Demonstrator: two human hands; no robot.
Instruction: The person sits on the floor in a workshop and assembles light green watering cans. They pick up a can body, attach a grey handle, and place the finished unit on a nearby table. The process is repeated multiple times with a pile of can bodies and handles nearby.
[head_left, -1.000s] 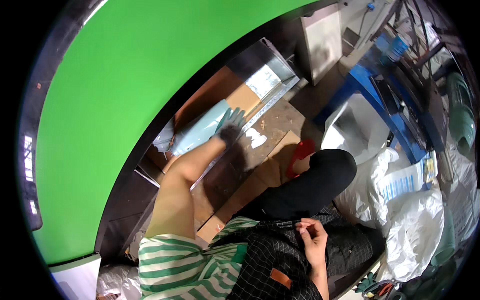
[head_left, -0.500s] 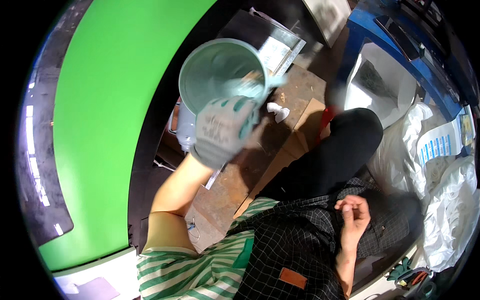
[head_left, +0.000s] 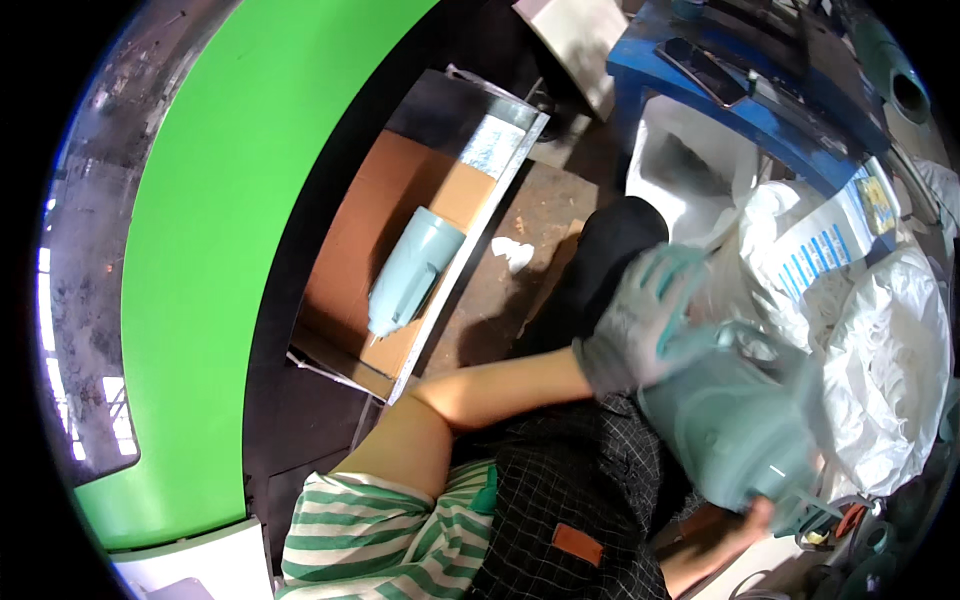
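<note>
A large pale green plastic jug [head_left: 715, 420], tilted and smeared by motion, is in front of me at the right. My left hand [head_left: 650, 320], in a grey and green glove, grips its upper part. Bare and partly covered by the jug, my right hand [head_left: 745, 530] presses against its lower end. A second pale green plastic vessel [head_left: 415, 270], with a long handle-like part along its side, lies on its side in a cardboard-lined box [head_left: 365, 190] at the left.
Crumpled white plastic bags [head_left: 880, 370] lie at the right, by a blue bench [head_left: 640, 60] with a phone [head_left: 702, 72] on it. A white bin [head_left: 690, 160] stands under the bench. White scraps [head_left: 513, 253] lie on the floor. A green machine panel [head_left: 230, 250] curves along the left.
My left hand has carried the jug from over the box to the right, uncovering the vessel lying there. My right hand has moved down to the jug's lower end. The view has shifted.
</note>
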